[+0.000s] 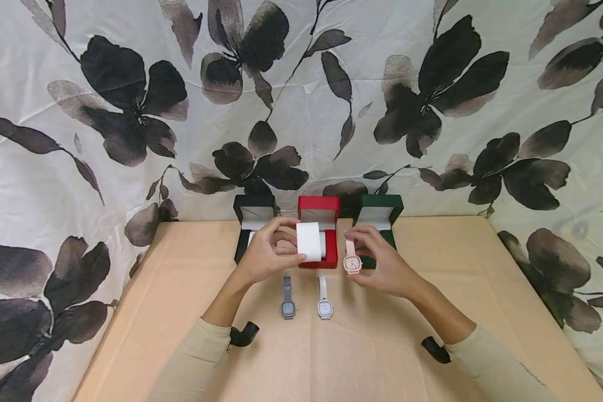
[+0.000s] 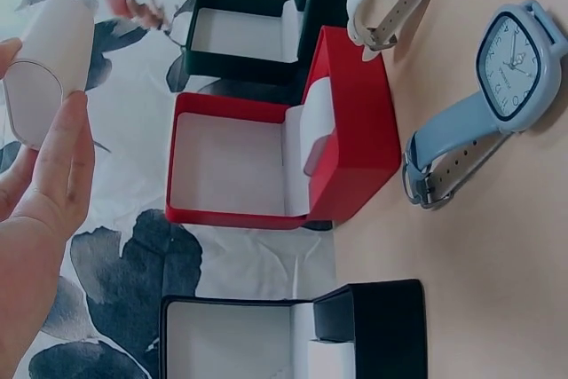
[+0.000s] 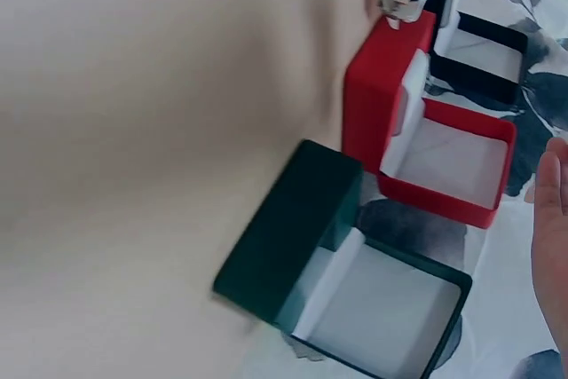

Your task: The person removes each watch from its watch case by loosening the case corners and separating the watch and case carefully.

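My left hand [image 1: 262, 255] pinches a white watch cushion [image 1: 309, 242] between thumb and fingers, held up before the open red box [image 1: 314, 264]. My right hand [image 1: 389, 269] holds a pink watch [image 1: 352, 263] by its strap, dial facing me, in front of the open green box [image 1: 397, 204]. In the left wrist view the cushion [image 2: 55, 59] is gripped near its flat end, and the pink watch is blurred. A blue-grey watch [image 1: 288, 308] and a white watch [image 1: 325, 308] lie closed on the table between my forearms.
An open black box [image 1: 238, 245] stands at the left of the row, with a white insert [image 2: 330, 361] inside. Another white cushion [image 2: 317, 122] sits in the red box. Behind the table [image 1: 362, 357] hangs a flower-printed cloth [image 1: 191, 128].
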`<move>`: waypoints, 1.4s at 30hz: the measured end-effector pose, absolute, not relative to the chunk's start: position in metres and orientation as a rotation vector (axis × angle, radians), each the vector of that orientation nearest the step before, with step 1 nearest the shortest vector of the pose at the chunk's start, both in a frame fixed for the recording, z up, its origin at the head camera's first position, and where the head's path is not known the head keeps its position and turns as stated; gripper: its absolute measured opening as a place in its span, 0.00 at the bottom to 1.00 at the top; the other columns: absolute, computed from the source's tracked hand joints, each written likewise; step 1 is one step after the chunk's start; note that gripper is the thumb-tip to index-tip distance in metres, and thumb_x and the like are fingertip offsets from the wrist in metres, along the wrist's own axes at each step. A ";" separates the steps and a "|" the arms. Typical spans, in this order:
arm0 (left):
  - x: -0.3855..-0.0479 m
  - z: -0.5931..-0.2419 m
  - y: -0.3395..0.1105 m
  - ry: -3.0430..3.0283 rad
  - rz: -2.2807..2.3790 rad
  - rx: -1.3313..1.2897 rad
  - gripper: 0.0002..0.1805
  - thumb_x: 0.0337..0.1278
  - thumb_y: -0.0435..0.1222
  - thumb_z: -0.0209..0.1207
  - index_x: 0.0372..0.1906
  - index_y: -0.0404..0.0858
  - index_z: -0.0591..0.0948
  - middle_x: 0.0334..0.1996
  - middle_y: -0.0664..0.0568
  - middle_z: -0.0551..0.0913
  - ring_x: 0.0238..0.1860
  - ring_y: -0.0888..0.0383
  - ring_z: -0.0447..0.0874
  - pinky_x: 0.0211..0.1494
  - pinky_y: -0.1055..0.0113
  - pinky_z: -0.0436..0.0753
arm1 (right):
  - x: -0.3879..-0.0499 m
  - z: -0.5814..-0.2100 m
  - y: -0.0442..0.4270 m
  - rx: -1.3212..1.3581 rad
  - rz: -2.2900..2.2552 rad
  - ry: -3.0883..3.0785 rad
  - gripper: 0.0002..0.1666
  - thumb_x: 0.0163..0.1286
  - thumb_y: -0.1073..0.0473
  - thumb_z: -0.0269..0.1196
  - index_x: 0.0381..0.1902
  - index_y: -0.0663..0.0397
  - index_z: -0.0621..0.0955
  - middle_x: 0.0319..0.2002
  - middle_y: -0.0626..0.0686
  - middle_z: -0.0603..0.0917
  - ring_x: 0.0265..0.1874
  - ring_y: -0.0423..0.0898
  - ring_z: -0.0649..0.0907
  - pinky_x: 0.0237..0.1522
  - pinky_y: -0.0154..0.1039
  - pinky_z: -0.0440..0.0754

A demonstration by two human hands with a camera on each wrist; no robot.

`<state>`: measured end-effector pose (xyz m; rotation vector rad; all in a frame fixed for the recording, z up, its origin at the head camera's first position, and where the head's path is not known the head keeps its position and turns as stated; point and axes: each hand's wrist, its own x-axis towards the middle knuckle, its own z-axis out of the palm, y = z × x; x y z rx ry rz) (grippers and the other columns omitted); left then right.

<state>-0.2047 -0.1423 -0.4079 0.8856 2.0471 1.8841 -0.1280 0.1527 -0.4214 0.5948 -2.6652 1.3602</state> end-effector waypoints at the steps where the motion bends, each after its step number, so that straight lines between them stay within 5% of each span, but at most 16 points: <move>1: -0.205 -0.408 -0.142 2.045 1.884 0.887 0.39 0.46 0.25 0.75 0.67 0.33 0.72 0.59 0.41 0.76 0.47 0.49 0.84 0.53 0.49 0.89 | -0.127 -0.423 0.153 0.595 1.356 -2.671 0.49 0.50 0.68 0.81 0.69 0.58 0.72 0.70 0.55 0.69 0.60 0.50 0.79 0.64 0.48 0.82; 16: -0.207 -0.405 -0.142 2.049 1.869 0.888 0.39 0.46 0.25 0.75 0.67 0.31 0.72 0.59 0.41 0.76 0.47 0.48 0.84 0.54 0.41 0.87 | -0.119 -0.454 0.159 0.557 1.366 -2.821 0.47 0.49 0.67 0.82 0.66 0.60 0.73 0.68 0.57 0.70 0.54 0.54 0.82 0.59 0.53 0.85; 29: -0.208 -0.403 -0.143 2.051 1.869 0.867 0.38 0.47 0.25 0.75 0.66 0.35 0.73 0.59 0.42 0.76 0.47 0.48 0.84 0.54 0.41 0.86 | -0.113 -0.474 0.159 0.569 1.267 -2.982 0.46 0.51 0.58 0.82 0.65 0.62 0.75 0.65 0.56 0.72 0.52 0.48 0.82 0.56 0.38 0.87; 42: -0.208 -0.401 -0.146 2.074 1.837 0.848 0.38 0.48 0.27 0.75 0.66 0.39 0.74 0.60 0.44 0.76 0.47 0.48 0.84 0.53 0.54 0.90 | -0.110 -0.487 0.158 0.559 1.291 -3.072 0.45 0.51 0.55 0.82 0.65 0.60 0.75 0.64 0.54 0.72 0.52 0.47 0.83 0.55 0.32 0.86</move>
